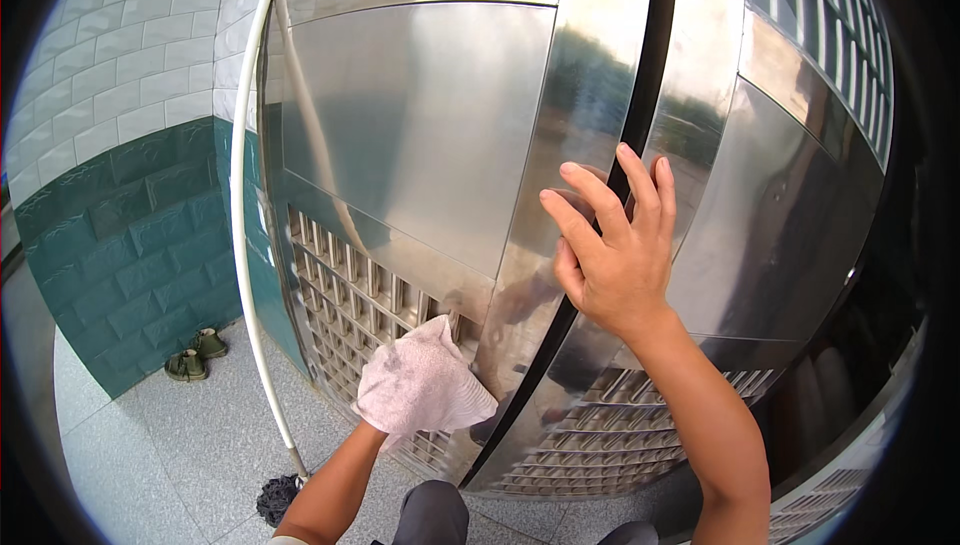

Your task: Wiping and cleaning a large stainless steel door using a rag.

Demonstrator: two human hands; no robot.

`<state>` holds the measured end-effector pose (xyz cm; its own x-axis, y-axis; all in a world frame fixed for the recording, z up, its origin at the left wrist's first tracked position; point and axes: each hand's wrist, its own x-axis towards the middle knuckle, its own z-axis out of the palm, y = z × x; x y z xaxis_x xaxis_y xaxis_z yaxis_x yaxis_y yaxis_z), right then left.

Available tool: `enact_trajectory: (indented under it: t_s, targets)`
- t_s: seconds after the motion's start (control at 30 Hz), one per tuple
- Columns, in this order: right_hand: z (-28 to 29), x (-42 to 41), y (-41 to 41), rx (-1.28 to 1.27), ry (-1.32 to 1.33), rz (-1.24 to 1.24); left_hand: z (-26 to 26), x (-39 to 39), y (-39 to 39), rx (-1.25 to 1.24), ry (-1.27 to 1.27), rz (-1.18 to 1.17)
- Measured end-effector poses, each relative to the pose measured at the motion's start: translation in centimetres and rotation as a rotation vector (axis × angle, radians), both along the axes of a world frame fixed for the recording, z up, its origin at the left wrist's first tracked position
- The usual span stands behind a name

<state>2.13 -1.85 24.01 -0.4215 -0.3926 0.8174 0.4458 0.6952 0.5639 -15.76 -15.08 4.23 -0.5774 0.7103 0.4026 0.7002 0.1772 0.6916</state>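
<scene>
A pale pink cloth (426,381) covers my left hand (369,432), hiding its fingers and leaving the wrist in sight. The cloth lies over the right end of the lower slatted grille (360,286) on a stainless steel door (420,117). My right hand (619,252) holds nothing, its fingers spread and bent in front of the black vertical strip (651,57) between two door leaves. Reflections show close to those fingertips; whether they touch the metal I cannot tell. Right of the strip is another steel door leaf (757,222).
A mop with a white handle (241,192) leans at the door's left side, its dark head (279,498) on the grey tiled floor (180,462). A pair of dark green shoes (196,356) stands by the white and green tiled wall (142,222). My knees show at the bottom.
</scene>
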Motion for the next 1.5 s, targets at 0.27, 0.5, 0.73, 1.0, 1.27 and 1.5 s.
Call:
enact_trajectory:
  t_s: [0.27,0.5,0.73,1.0,1.27,1.5]
  targets:
    - [0.1,0.1,0.0,0.005,0.000,-0.002,-2.0,-3.3,-0.2,0.218,0.075,-0.416]
    - [0.1,0.3,0.0,-0.020,-0.031,0.004,1.1,-2.1,-1.9,-0.253,0.771,-0.178]
    - [0.2,0.5,-0.2,-0.022,-0.027,-0.001,3.6,-2.4,-1.9,-0.578,0.665,-0.347]
    - [0.1,0.2,-0.2,-0.022,-0.019,0.025,-0.9,-4.3,-0.5,-0.063,0.489,-0.145]
    - [0.1,0.3,0.2,-0.026,-0.018,0.018,-4.6,-2.8,1.7,0.107,0.381,-0.161]
    - [0.2,0.3,0.0,-0.010,0.011,0.043,-6.2,-0.1,2.9,0.370,0.237,0.086]
